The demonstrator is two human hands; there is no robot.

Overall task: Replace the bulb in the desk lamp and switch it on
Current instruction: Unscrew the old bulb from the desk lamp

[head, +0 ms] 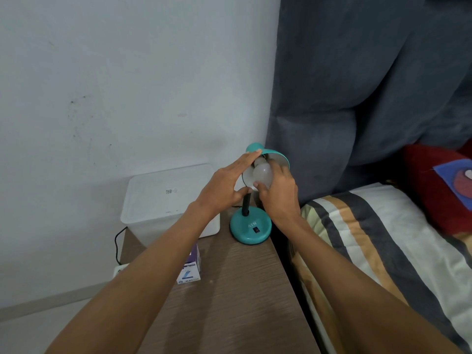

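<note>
- head view: a person's two bare forearms reach in from the bottom edge over a brown wood-grain bedside table (237, 290) toward a small teal metal desk lamp (250, 227) standing near the table's far right corner.
- the lamp's round teal base, marked "atn" with a black rocker switch (256, 229) on top, sits on the table; a black stem rises from it to the teal cone shade (277, 155), which is tilted so its white inside faces the camera.
- a frosted white rounded light bulb (263, 173) sits in the mouth of the shade, its neck going up into the socket; it gives no glow.
- the right hand (279, 192) is closed around the bulb, thumb on its lower front and fingers wrapped over its right side.
- the left hand (224, 185) is flat and open-fingered against the shade's left rim, fingertips near the top of the shade, thumb by the stem below; it steadies the shade rather than clasping it.
- left of the lamp stands a white translucent plastic storage box (166, 198) with a lid, against the pale wall.
- a small purple-and-white cardboard bulb carton (191, 273) stands on the table, partly hidden by the left forearm.
- a black cable (117, 241) runs down beside the table to a white power strip (120, 269).
- to the right, a striped pillow (378, 241) lies on a bed before a grey padded headboard (357, 72).
</note>
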